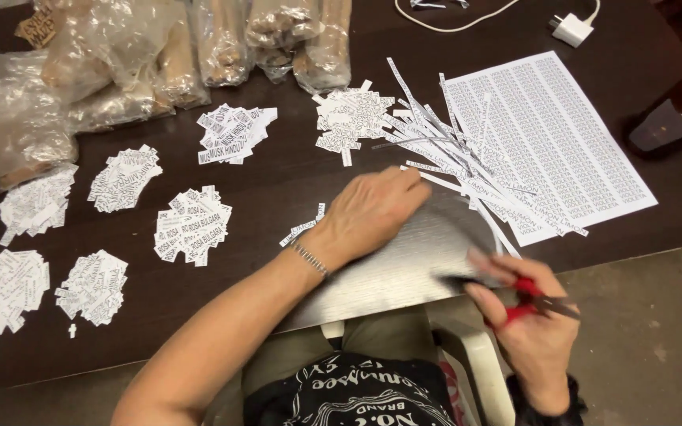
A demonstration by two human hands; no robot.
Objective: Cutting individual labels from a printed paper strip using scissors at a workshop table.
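Where the dark brown table [278,181] fills most of the view, a grey concrete floor [649,347] shows at four o'clock.

Surface, far edge, eleven to twelve o'clock: clear plastic bags [159,55] of brownish goods. One o'clock: white charger plug [571,30] with cord. Three o'clock: brown bottle [676,118] lying at the edge.

Paper stock: one full printed sheet [562,134] at two o'clock; a fan of cut strips [451,150] just beside it toward the centre; heaps of small cut labels [191,225] spread from eight to twelve o'clock.

Left hand [372,211], centre: palm down, fingers extended and close together, pressing flat on a blurred printed sheet [404,260] that overhangs the near table edge; a thin bracelet [309,259] at the wrist.

Right hand [526,323], five o'clock: fingers curled through the handles of red-handled scissors [526,304], gripping them at the sheet's right edge; whether the blades are apart or closed cannot be told, owing to blur.

Six o'clock: a white chair [479,355].
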